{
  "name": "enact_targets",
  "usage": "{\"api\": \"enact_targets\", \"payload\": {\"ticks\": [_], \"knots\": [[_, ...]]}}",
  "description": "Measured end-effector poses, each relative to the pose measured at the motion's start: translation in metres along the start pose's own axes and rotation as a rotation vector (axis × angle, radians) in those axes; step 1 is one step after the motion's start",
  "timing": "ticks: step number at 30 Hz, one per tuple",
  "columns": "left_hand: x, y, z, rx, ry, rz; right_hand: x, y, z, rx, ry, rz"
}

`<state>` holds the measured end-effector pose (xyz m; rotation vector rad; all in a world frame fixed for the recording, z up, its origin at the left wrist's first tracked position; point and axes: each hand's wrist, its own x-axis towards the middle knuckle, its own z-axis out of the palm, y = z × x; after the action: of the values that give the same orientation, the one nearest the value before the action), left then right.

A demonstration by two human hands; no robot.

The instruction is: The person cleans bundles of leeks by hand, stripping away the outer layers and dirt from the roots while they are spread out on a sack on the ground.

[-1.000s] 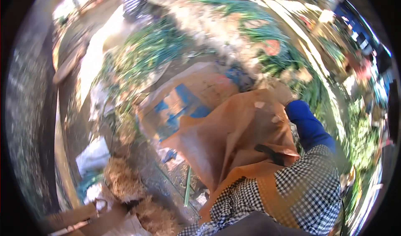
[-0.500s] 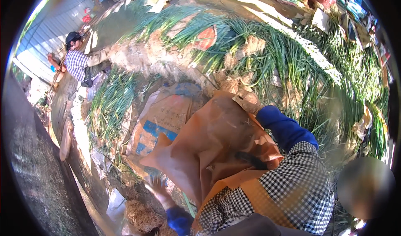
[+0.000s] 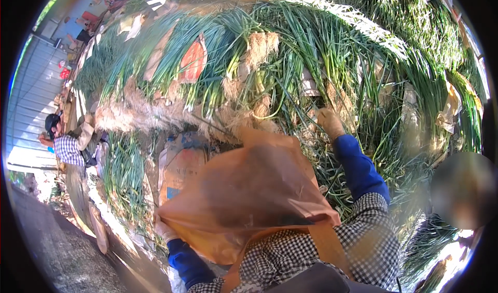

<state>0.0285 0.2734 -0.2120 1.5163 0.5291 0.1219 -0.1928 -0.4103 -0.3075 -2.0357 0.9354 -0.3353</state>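
Note:
An orange-brown apron point(image 3: 249, 184) spreads wide across my lap, covering the work in front of me. At its left edge my left hand point(image 3: 165, 230) is closed on the apron's border, with the fingers partly hidden. My right hand point(image 3: 330, 123), in a pale glove, reaches past the apron's far right corner. It is over the green onions point(image 3: 332, 59), beside their tan roots point(image 3: 341, 103); its fingers are too unclear to tell whether they grip anything. Beyond the apron lies a printed tan sack point(image 3: 181, 166) with blue patches.
Bundles of green onions with matted roots point(image 3: 135, 111) run in a long row ahead. An orange sack piece point(image 3: 194, 62) lies among the leaves. A co-worker in a checked shirt point(image 3: 69, 148) sits at the far left near a wooden log point(image 3: 98, 228).
My right hand has left the apron's far edge and moved out to the onions. My left hand, earlier open below the apron, now holds its left edge. The view has shifted right.

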Motion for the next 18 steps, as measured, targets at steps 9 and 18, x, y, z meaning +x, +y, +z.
{"api": "enact_targets", "payload": {"ticks": [9,18], "knots": [[-0.019,-0.004,0.128,0.834,-0.146,0.490,0.141,0.032,0.070,-0.686,0.071,0.035],[-0.053,-0.012,0.189,0.807,-0.275,0.387,0.157,-0.008,0.020,-0.661,-0.157,-0.332]]}}
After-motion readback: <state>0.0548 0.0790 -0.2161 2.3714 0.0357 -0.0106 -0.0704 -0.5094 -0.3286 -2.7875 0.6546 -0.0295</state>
